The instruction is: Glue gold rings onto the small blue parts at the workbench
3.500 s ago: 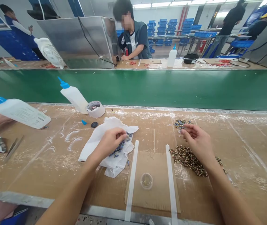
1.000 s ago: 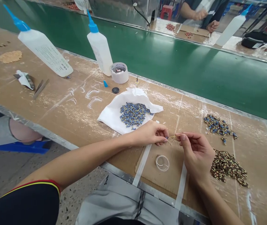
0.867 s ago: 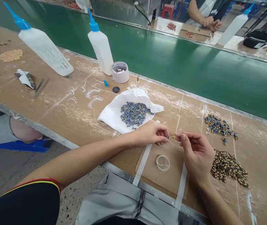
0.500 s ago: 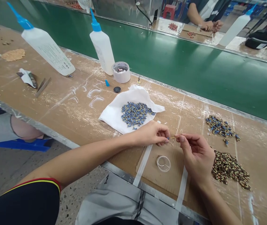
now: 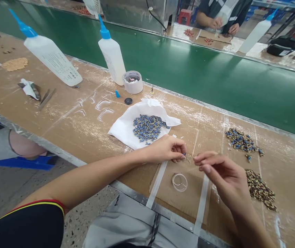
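Note:
Between the thumb and fingers of my left hand (image 5: 170, 148) is a small blue piece (image 5: 184, 154), mostly covered by the fingertips. My right hand (image 5: 223, 172) hovers just to the right, its thumb apart from the fingers and nothing clearly visible in them. Below the hands a small clear round cup (image 5: 179, 182) rests on a cardboard sheet (image 5: 174, 202). Behind my left hand, a heap of small blue-and-yellow pieces (image 5: 148, 127) lies on white paper (image 5: 121, 129). Right of my right hand are a pile of dark-and-yellow pieces (image 5: 262, 193) and a pile of blue-and-yellow pieces (image 5: 242, 139).
Two white bottles with blue nozzles (image 5: 51, 60) (image 5: 112, 58) and a tape roll (image 5: 133, 85) stand at the back left. A black cap (image 5: 128, 101) and tweezers (image 5: 46, 99) lie nearby. Beyond the green belt (image 5: 201, 72) sits another person (image 5: 222, 19).
My right hand has drawn back slightly to the right and its thumb has parted from the fingers. The thin yellow strand between the hands no longer shows clearly. The person opposite has moved their hands apart.

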`<state>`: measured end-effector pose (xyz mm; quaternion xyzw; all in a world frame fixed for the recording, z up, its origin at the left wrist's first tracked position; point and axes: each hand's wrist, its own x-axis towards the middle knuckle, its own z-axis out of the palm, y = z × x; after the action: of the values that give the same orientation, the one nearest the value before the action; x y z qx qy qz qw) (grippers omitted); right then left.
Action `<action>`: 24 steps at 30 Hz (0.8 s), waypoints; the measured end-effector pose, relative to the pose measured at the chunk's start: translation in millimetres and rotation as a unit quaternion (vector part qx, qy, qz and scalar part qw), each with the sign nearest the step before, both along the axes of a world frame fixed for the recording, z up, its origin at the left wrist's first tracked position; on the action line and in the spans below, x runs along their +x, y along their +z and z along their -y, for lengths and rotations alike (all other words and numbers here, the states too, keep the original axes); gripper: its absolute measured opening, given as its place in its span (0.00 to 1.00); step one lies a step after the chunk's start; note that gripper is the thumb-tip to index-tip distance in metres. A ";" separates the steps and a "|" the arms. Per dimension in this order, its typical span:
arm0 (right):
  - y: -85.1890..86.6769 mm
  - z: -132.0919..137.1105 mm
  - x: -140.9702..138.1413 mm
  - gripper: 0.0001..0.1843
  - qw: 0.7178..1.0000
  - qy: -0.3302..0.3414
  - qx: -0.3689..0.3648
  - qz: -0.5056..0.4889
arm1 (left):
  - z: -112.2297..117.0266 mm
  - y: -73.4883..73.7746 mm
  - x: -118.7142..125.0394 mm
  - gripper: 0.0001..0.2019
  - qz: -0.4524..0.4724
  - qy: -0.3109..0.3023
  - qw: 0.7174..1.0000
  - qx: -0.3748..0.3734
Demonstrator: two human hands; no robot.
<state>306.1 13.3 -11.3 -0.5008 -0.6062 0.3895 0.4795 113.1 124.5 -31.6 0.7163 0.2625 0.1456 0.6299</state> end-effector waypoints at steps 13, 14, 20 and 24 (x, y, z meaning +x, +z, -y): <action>11.1 -6.0 0.4 0.08 0.971 0.155 -0.001 0.184 | -6.0 2.1 -2.7 0.04 -0.025 -0.014 0.999 0.013; 11.0 -7.4 11.2 0.08 0.974 0.107 0.003 0.200 | -5.7 1.8 -2.5 0.05 -0.026 -0.013 1.000 -0.001; 5.9 -7.9 84.2 0.10 0.919 -0.143 -0.074 0.361 | -4.3 2.3 -2.0 0.05 -0.034 -0.002 0.999 -0.005; -3.7 -7.6 93.6 0.08 0.908 -0.102 -0.087 0.398 | -4.0 3.0 -2.2 0.05 -0.036 -0.003 0.999 0.001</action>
<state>399.7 20.9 -15.0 -0.7130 -0.6561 0.1582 0.1900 110.8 128.5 -28.6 0.7222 0.2824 0.1183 0.6202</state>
